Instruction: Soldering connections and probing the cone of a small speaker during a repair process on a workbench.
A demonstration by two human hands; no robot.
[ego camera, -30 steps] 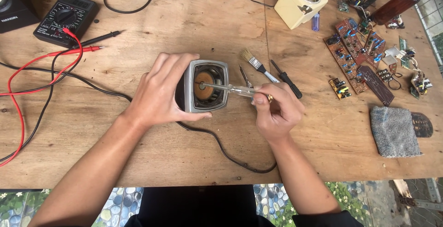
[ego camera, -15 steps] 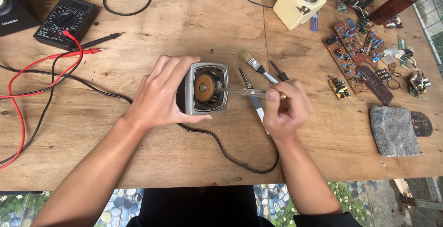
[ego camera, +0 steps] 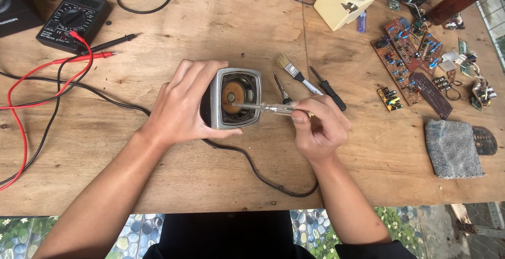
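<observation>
Frame centre: left hand [ego camera: 181, 106] wraps the small grey speaker [ego camera: 235, 99], cone facing up. Right hand [ego camera: 320, 126] pinches a clear-handled screwdriver [ego camera: 265, 108], tip over the copper-coloured cone. Paintbrush [ego camera: 293, 72] and black screwdriver [ego camera: 328, 88] lie just right; multimeter [ego camera: 73, 19] upper left.

one speaker [ego camera: 235, 99], one multimeter [ego camera: 73, 19], two screwdrivers [ego camera: 327, 88], one paintbrush [ego camera: 292, 71]

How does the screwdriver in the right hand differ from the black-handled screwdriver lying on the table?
The held screwdriver has a clear handle; the black-handled screwdriver is opaque. The held one is gripped by the right hand, its tip at the speaker; the black one lies untouched on the table. Both are slim.
</observation>
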